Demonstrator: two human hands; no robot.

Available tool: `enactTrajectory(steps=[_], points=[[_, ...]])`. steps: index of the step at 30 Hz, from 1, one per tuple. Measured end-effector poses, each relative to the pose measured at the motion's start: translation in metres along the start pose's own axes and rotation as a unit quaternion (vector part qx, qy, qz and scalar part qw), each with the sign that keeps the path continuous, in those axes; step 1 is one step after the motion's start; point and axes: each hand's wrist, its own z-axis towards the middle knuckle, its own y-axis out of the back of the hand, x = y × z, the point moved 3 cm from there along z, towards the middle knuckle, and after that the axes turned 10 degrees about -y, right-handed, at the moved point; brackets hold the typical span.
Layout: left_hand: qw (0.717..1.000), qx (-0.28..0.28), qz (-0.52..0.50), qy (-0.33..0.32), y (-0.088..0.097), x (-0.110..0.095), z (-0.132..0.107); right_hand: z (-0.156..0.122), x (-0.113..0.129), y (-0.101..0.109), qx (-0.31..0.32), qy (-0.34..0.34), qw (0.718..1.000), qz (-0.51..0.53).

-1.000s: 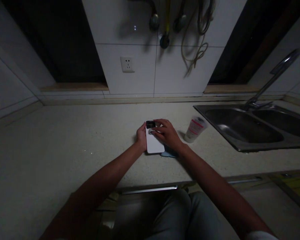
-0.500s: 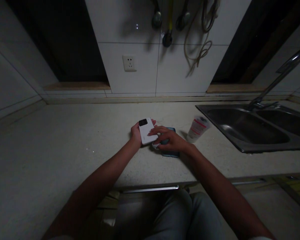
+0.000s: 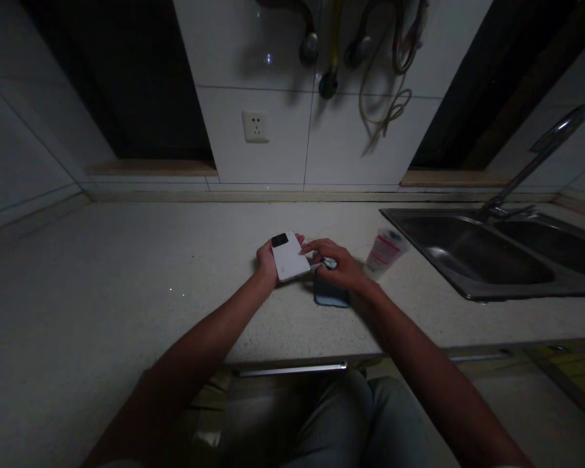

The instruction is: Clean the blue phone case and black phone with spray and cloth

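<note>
My left hand [image 3: 266,260] is wrapped round a white smartphone [image 3: 291,260], held above the counter with its back and dark camera block facing up. At the phone's right edge is my right hand [image 3: 338,263], its fingers curled and the index fingertip near the phone's back. A small white tissue-like piece [image 3: 316,266] shows between the right fingers; most of it is hidden. Beneath that hand a blue phone case [image 3: 332,298] lies on the counter, partly covered.
A clear plastic cup [image 3: 384,252] with red print stands to the right of my right hand. Beyond it a steel double sink [image 3: 468,289] with a tap [image 3: 541,159] is set into the pale counter [image 3: 141,273]. A socket [image 3: 255,127] and hanging pipes are on the tiled wall.
My right hand has drawn back to the right, off the phone's back, with the white piece in its fingers. My left hand keeps the phone in nearly the same place.
</note>
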Motion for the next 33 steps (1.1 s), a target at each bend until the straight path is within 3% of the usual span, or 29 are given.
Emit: enactTrajectory(steps=[5, 12, 19, 23, 29, 33], points=[[1.0, -0.003, -0.011, 0.012, -0.007, 0.004, -0.002, 0.001, -0.01, 0.006, -0.118, -0.049, 0.991, -0.035], [0.995, 0.011, 0.054, 0.085, -0.008, 0.012, -0.008, -0.001, -0.017, -0.008, -0.099, -0.048, 0.991, -0.08], [0.979, 0.091, 0.055, 0.172, -0.015, 0.022, -0.019, -0.001, -0.018, 0.001, -0.185, -0.095, 0.974, -0.091], [0.969, 0.123, 0.067, 0.206, -0.018, 0.026, -0.026, 0.0, -0.02, 0.008, -0.228, -0.117, 0.966, -0.035], [0.973, 0.117, 0.065, 0.189, -0.021, 0.026, -0.026, -0.001, -0.035, 0.002, -0.22, -0.23, 0.94, 0.12], [0.986, 0.07, 0.058, 0.14, -0.017, 0.021, -0.02, 0.001, -0.03, 0.0, -0.181, -0.171, 0.959, 0.133]])
